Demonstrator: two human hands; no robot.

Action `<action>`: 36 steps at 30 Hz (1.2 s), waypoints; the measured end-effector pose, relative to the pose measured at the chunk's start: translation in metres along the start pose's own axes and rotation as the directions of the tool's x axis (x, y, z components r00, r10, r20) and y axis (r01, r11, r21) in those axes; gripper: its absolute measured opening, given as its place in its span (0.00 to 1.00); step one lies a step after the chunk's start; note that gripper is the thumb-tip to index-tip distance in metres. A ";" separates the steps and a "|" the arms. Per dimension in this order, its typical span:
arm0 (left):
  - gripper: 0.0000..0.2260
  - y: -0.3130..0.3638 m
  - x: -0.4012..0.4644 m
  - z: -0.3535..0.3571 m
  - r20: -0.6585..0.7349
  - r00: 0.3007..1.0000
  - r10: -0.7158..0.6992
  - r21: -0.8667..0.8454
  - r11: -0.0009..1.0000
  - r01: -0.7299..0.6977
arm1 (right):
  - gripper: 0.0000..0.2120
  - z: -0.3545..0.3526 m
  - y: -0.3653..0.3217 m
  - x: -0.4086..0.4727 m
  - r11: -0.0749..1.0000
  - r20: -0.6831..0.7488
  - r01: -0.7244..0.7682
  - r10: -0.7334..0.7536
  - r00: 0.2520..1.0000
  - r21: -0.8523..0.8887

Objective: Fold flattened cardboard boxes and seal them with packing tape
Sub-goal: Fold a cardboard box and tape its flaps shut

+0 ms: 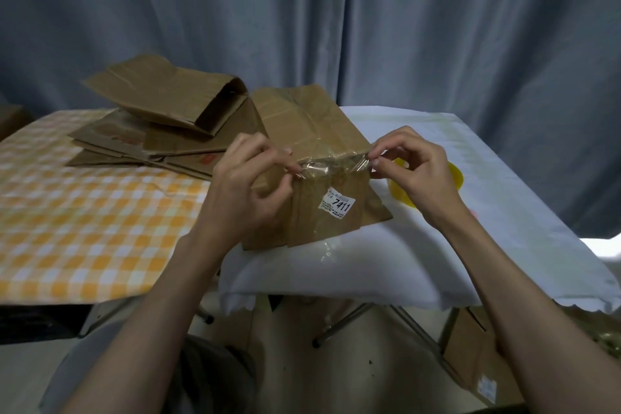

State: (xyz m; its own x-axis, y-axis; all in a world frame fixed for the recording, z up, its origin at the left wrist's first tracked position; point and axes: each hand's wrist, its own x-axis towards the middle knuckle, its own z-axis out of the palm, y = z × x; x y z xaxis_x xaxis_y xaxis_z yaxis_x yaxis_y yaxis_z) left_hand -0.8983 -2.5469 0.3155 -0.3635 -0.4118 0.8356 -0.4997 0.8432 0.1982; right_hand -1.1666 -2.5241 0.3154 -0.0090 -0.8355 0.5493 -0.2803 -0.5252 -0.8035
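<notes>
Box (322,185), brown cardboard and folded up, is seen standing on the white cloth (420,245) near the middle of the table, its near face turned toward the camera. A white label (337,207) printed with 7411 is stuck on that face. Clear tape (332,166) is stretched along the top near edge of the box, from corner to corner, and is held taut at both ends.

The left end of the tape is pinched by the left hand (250,185) between thumb and forefinger, with the other fingers curled in loosely against the left side of the box. The right end is pinched by the right hand (415,166) in the same way, thumb tip against forefinger tip at the box's right corner; the remaining fingers are bent and held apart from the cardboard. Neither hand is spread flat.

A yellow object (450,178) is partly hidden behind the right hand on the white cloth; what it is cannot be told. Flattened boxes (158,131) are piled behind and to the left of the box, on a yellow checked cloth (84,228). Another cardboard box (477,353) is seen below the table at lower right. A grey curtain (336,10) hangs behind everything.
</notes>
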 end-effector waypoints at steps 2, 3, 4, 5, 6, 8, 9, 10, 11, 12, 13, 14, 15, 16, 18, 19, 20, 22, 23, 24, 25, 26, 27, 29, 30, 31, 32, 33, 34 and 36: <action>0.04 0.001 0.000 0.000 -0.013 1.000 -0.010 -0.014 1.000 0.010 | 0.10 -0.001 0.000 0.000 1.000 0.006 0.017 -0.017 1.000 -0.019; 0.05 0.002 0.001 0.002 -0.029 0.999 -0.026 -0.017 1.000 0.025 | 0.09 -0.001 -0.001 0.000 0.999 0.009 0.024 -0.023 1.000 -0.025; 0.07 0.003 0.001 0.003 -0.053 0.998 -0.045 -0.016 0.999 0.044 | 0.06 -0.001 -0.002 0.000 0.999 0.014 0.031 -0.031 0.999 -0.039; 0.09 0.004 0.002 0.005 -0.076 0.995 -0.063 -0.013 0.998 0.062 | 0.03 0.000 -0.004 0.000 0.998 0.016 0.035 -0.034 0.999 -0.059; 0.10 0.004 0.003 0.006 -0.093 0.993 -0.078 -0.015 0.997 0.077 | 0.04 0.002 -0.005 0.001 0.996 0.009 0.034 -0.033 0.999 -0.087; 0.11 0.005 0.003 0.008 -0.100 0.990 -0.100 -0.029 0.995 0.098 | 0.07 0.005 -0.006 0.002 0.991 0.002 0.033 -0.033 0.999 -0.129; 0.11 0.005 0.003 0.008 -0.093 0.989 -0.118 -0.046 0.992 0.114 | 0.08 0.006 -0.005 0.002 0.990 0.003 0.031 -0.031 1.000 -0.140; 0.12 0.005 0.004 0.007 -0.078 0.986 -0.144 -0.075 0.987 0.139 | 0.09 0.007 -0.003 0.002 0.989 0.003 0.025 -0.025 1.000 -0.144; 0.12 0.004 0.004 0.006 -0.053 0.985 -0.167 -0.109 0.981 0.160 | 0.11 0.007 -0.003 0.003 0.990 0.000 0.014 -0.014 1.000 -0.138; 0.11 0.003 0.005 0.006 -0.023 0.985 -0.173 -0.131 0.977 0.169 | 0.12 0.006 -0.003 0.003 0.991 0.001 0.007 -0.007 1.000 -0.133; 0.11 0.003 0.006 0.006 0.006 0.986 -0.169 -0.136 0.976 0.168 | 0.13 0.006 -0.004 0.004 0.990 0.009 0.013 -0.011 1.000 -0.142; 0.12 0.004 0.007 0.006 0.035 0.987 -0.159 -0.126 0.979 0.163 | 0.14 0.005 -0.006 0.005 0.985 0.025 0.029 -0.025 0.999 -0.169; 0.15 0.004 0.009 0.006 0.054 0.988 -0.147 -0.104 0.983 0.152 | 0.16 0.005 -0.007 0.005 0.977 0.046 0.053 -0.044 0.998 -0.207; 0.17 0.005 0.010 0.007 0.055 0.989 -0.137 -0.071 0.988 0.141 | 0.17 0.006 -0.009 0.006 0.967 0.065 0.077 -0.063 0.996 -0.243; 0.16 0.008 0.012 0.012 0.028 0.988 -0.150 -0.018 0.988 0.150 | 0.18 0.008 -0.011 0.006 0.957 0.077 0.096 -0.077 0.994 -0.272; 0.15 0.009 0.013 0.015 0.014 0.986 -0.168 -0.004 0.986 0.169 | 0.18 0.010 -0.011 0.006 0.958 0.076 0.096 -0.079 0.994 -0.272; 0.14 0.011 0.014 0.019 0.002 0.982 -0.186 0.012 0.982 0.186 | 0.17 0.011 -0.012 0.006 0.957 0.079 0.101 -0.082 0.993 -0.272; 0.17 0.017 0.016 0.030 -0.025 0.978 -0.205 0.043 0.978 0.206 | 0.14 0.014 -0.013 0.006 0.947 0.091 0.122 -0.099 0.991 -0.296; 0.17 0.020 0.017 0.035 -0.046 0.977 -0.207 0.045 0.977 0.209 | 0.14 0.015 -0.013 0.007 0.938 0.088 0.136 -0.114 0.990 -0.319; 0.17 0.023 0.018 0.039 -0.072 0.976 -0.207 0.037 0.977 0.210 | 0.14 0.017 -0.012 0.007 0.927 0.071 0.152 -0.136 0.988 -0.342; 0.16 0.026 0.019 0.042 -0.097 0.974 -0.204 0.028 0.978 0.208 | 0.14 0.019 -0.009 0.007 0.917 0.041 0.165 -0.161 0.986 -0.364; 0.16 0.027 0.020 0.044 -0.119 0.973 -0.198 0.023 0.979 0.202 | 0.13 0.021 -0.007 0.008 0.907 0.011 0.178 -0.188 0.982 -0.381; 0.15 0.028 0.020 0.046 -0.137 0.973 -0.188 0.024 0.981 0.193 | 0.12 0.024 -0.005 0.008 0.897 -0.011 0.196 -0.218 0.976 -0.397; 0.15 0.030 0.019 0.048 -0.154 0.974 -0.165 0.040 0.984 0.173 | 0.11 0.028 -0.002 0.009 0.871 -0.019 0.241 -0.275 0.961 -0.429; 0.15 0.031 0.019 0.048 -0.153 0.975 -0.163 0.047 0.984 0.172 | 0.10 0.029 -0.002 0.010 0.864 -0.019 0.251 -0.287 0.958 -0.436; 0.15 0.030 0.019 0.048 -0.148 0.975 -0.168 0.046 0.983 0.177 | 0.10 0.028 -0.002 0.011 0.868 -0.023 0.245 -0.282 0.959 -0.431; 0.14 0.028 0.019 0.047 -0.139 0.975 -0.176 0.032 0.983 0.182 | 0.09 0.026 -0.004 0.011 0.882 -0.027 0.231 -0.265 0.964 -0.411; 0.14 0.024 0.019 0.045 -0.124 0.976 -0.179 0.006 0.984 0.181 | 0.09 0.023 -0.005 0.011 0.900 -0.026 0.214 -0.242 0.970 -0.380; 0.12 0.019 0.018 0.041 -0.105 0.980 -0.170 -0.027 0.985 0.168 | 0.09 0.018 -0.006 0.011 0.918 -0.020 0.197 -0.217 0.976 -0.343; 0.11 0.009 0.014 0.031 -0.064 0.989 -0.130 -0.068 0.990 0.126 | 0.12 0.009 -0.007 0.010 0.945 -0.006 0.165 -0.174 0.985 -0.282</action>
State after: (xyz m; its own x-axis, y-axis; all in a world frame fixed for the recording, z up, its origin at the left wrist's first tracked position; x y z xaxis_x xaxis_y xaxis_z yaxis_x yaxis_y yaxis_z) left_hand -0.9321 -2.5555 0.3129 -0.2439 -0.4951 0.8339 -0.4871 0.8060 0.3362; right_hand -1.1562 -2.5303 0.3242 0.0339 -0.7303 0.6823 -0.5368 -0.5892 -0.6039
